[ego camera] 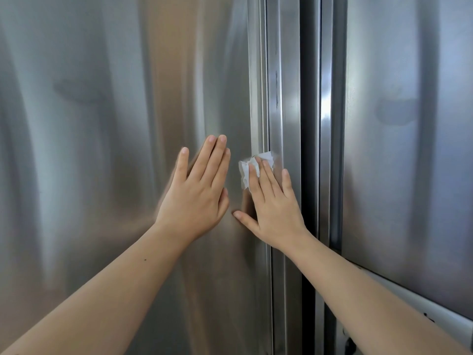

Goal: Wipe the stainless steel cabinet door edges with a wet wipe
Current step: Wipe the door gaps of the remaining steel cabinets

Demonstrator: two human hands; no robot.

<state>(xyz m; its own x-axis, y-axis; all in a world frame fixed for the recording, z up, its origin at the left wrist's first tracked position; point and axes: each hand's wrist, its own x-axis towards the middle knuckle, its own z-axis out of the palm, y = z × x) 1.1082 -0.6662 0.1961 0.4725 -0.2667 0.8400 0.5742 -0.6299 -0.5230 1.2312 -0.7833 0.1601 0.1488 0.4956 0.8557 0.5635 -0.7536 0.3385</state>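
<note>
The left stainless steel cabinet door (pixel 102 149) fills most of the view, and its right edge (pixel 258 98) runs vertically through the middle. My right hand (pixel 271 206) presses a crumpled white wet wipe (pixel 247 170) flat against that edge, fingers spread over the wipe, thumb on the door face. My left hand (pixel 199 190) lies flat on the door face just left of the wipe, fingers straight and together, holding nothing. The two hands are close but apart.
A dark vertical gap (pixel 309 149) separates the left door from the right stainless steel door (pixel 409 149). A ribbed metal strip (pixel 284 85) runs beside the gap. A white band (pixel 409 298) runs along the right door's lower edge.
</note>
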